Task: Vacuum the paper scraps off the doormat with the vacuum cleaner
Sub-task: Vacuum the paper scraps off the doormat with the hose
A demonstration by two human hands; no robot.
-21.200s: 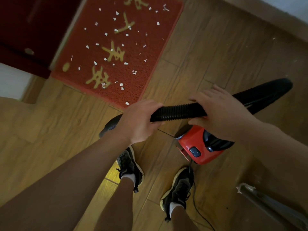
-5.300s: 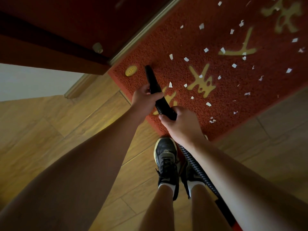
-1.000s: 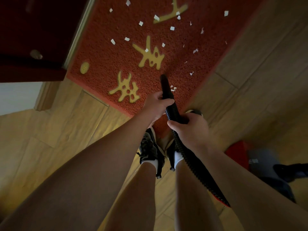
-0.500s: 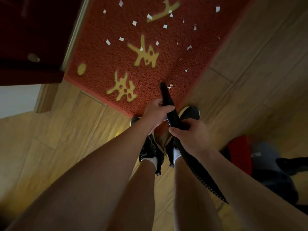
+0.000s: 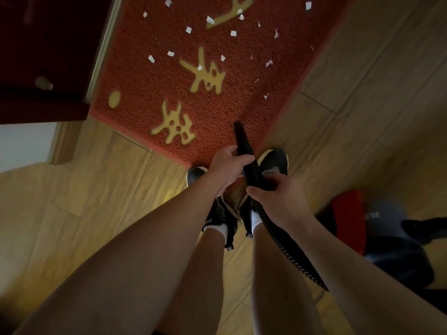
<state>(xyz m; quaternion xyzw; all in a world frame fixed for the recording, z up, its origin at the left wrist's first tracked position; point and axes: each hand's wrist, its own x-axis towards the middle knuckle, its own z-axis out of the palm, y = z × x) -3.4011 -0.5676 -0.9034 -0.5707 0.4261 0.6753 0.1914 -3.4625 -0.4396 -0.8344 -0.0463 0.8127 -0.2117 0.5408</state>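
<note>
- Wooden floor (image 5: pixel 84 189): surrounds the doormat on its near and right sides.
- Doormat (image 5: pixel 150 93): red, coarse pile, gold characters. Person stands at its near edge, toes touching it.
- Vacuum cleaner (image 5: pixel 348 218): red body on the floor, off the doormat, well to the right of its near corner. Blurred, so no detail.
- Hose (image 5: pixel 290 247): black, ribbed, runs from the body side up to the doormat's near edge. Looks soft and bendy, so likely poor for steering alone.
- Right hand (image 5: pixel 278 201): fingers and thumb wrapped round the ribbed hose, just short of the doormat.
- Left hand (image 5: pixel 226 170): wrapped round the base of the nozzle, over the doormat's near edge.
- Nozzle (image 5: pixel 242 139): stiff, narrow, smooth. Tip is over the doormat's near-right part; contact with the pile can't be confirmed. Best hold is probably as shown: 1 hand on the rigid part to aim, 1 on the ribs for grip.
- Paper scraps (image 5: pixel 210 20): small, white, light. All lie on the doormat's middle and far part.
- Vs 0.5 s ago: the scrap at the nozzle tip is gone.
- Vs 21.2 s ago: the doormat's near end, then littered, shows none.
</note>
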